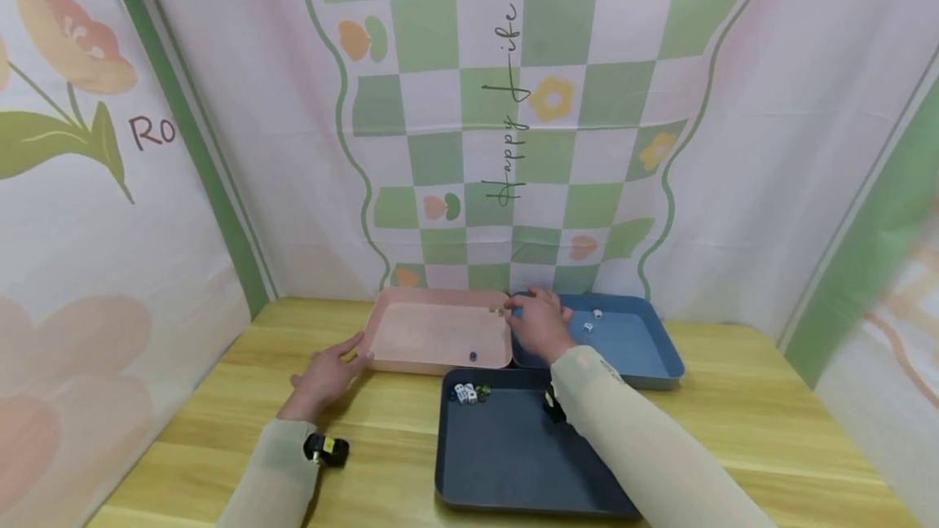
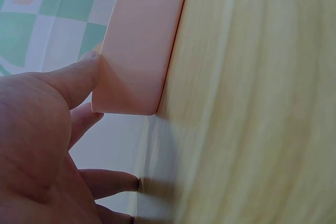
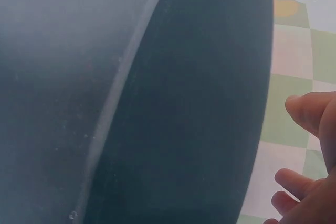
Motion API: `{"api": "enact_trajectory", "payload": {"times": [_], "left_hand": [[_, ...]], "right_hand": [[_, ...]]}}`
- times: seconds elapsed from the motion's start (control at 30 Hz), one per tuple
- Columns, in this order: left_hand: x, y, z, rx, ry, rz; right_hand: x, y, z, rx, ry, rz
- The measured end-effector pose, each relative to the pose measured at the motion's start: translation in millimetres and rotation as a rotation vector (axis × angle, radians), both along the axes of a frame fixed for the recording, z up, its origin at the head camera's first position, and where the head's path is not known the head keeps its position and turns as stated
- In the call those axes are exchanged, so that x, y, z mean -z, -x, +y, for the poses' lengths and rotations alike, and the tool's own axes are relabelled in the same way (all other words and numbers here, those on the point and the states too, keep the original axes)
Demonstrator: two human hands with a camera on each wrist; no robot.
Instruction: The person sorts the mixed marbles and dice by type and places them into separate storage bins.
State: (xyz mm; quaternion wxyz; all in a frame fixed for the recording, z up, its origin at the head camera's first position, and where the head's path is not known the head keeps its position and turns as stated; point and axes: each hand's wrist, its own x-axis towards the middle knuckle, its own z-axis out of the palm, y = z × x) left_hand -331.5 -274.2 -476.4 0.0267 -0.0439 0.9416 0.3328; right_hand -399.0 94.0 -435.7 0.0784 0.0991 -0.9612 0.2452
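My left hand (image 1: 330, 377) touches the left corner of a pink tray (image 1: 421, 365). In the left wrist view the thumb (image 2: 79, 80) lies against the tray's rim and another finger is behind its corner. My right hand (image 1: 541, 323) is over the border between the pink tray and a blue tray (image 1: 638, 353). Its fingertips are near a small tan die (image 1: 492, 309) in the pink tray's far right corner. In the right wrist view, the thumb (image 3: 307, 109) stands apart from the lower fingers, and no held object shows. A dark blue die (image 1: 473, 357) lies in the pink tray.
A dark grey tray (image 1: 528, 463) stands in front, with white dice (image 1: 465, 393) and green dice (image 1: 482, 390) in its far left corner. White dice (image 1: 588, 327) lie in the blue tray. A patterned curtain (image 1: 491, 104) hangs behind the wooden table (image 1: 389, 438).
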Motion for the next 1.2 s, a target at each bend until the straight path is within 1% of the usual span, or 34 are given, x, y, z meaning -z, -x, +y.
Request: {"api": "enact_trajectory", "payload": {"times": [0.17,0.33,0.6,0.8,0.93,1.1,1.2], "left_hand": [[-1.7,-2.4,0.4,-0.004,0.004,0.001],[-0.5,-2.8,0.4,-0.002,0.014,0.001],[0.1,-2.9,1.1,-0.005,0.006,0.003],[1.7,-2.5,0.0,0.003,0.005,0.012],[1.7,-2.5,-0.4,0.003,0.007,0.014],[0.5,-2.9,0.3,0.004,0.009,0.016],[-0.7,-3.5,1.0,0.000,0.000,0.014]], "right_hand": [[0.1,-1.1,0,0.008,-0.008,-0.015],[0.5,-2.5,-2,0.014,-0.005,-0.037],[-0.7,-11.6,-9,0.025,0.015,-0.047],[-0.7,-20.2,-13,-0.005,0.080,-0.073],[-1.6,-27.6,-17,-0.040,0.123,-0.072],[-0.4,-35.4,-24,-0.070,0.099,-0.052],[0.9,-40.5,-29,-0.089,0.103,-0.046]]}}
